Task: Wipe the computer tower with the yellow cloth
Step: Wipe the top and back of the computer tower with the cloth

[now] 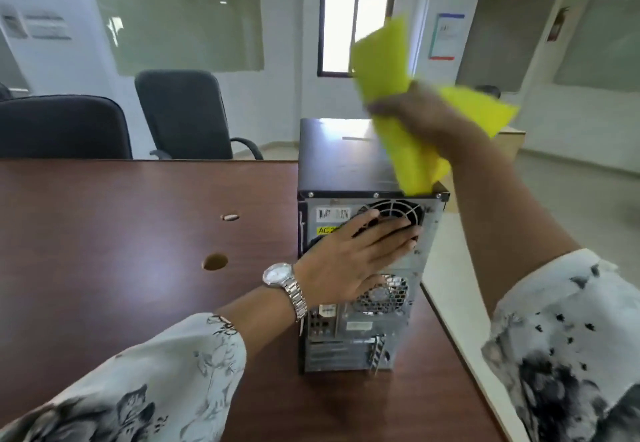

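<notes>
A black computer tower (pixel 341 161) stands upright near the right edge of the brown table (pixel 131 233), its grey back panel with fans and ports facing me. My left hand (pixel 356 254) lies flat on that back panel, fingers spread over the upper fan. My right hand (pixel 426 119) is raised above the tower's top, closed on the yellow cloth (pixel 384 60). The cloth is blurred; parts stick up and to the right, and one end hangs down to the top's rear right corner.
Two dark office chairs (pixel 187 112) stand behind the table's far edge. The table has two cable holes (pixel 214 261) left of the tower. The table's right edge runs close beside the tower, with floor beyond. Walls and a window (pixel 353 33) lie behind.
</notes>
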A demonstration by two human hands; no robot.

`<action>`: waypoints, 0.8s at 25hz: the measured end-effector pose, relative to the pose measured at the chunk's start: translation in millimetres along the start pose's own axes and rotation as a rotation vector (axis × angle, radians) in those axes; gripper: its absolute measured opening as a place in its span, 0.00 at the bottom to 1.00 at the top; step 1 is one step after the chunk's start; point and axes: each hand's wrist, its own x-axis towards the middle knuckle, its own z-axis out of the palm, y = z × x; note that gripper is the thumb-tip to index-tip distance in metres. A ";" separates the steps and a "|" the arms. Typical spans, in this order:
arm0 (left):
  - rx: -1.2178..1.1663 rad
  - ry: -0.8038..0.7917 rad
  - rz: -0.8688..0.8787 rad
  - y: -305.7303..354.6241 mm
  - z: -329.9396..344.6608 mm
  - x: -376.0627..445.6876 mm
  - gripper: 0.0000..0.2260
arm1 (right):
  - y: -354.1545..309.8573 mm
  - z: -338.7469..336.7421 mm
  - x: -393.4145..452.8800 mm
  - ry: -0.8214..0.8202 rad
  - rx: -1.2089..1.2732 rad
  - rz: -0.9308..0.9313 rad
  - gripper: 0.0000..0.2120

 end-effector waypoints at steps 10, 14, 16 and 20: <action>-0.047 0.111 -0.123 -1.5 2.2 2.6 0.22 | -17.6 69.9 -7.9 -0.406 -0.384 -0.167 0.28; 0.037 0.129 -0.119 -1.4 4.5 0.9 0.24 | -7.1 50.9 6.5 -0.285 -0.473 -0.010 0.28; -0.040 0.160 -0.110 -2.9 5.9 0.1 0.20 | -24.4 69.3 -7.5 -0.324 -0.494 -0.193 0.27; -0.028 0.135 -0.098 0.4 6.8 4.2 0.16 | -12.8 53.6 -22.1 -0.353 -0.457 -0.231 0.23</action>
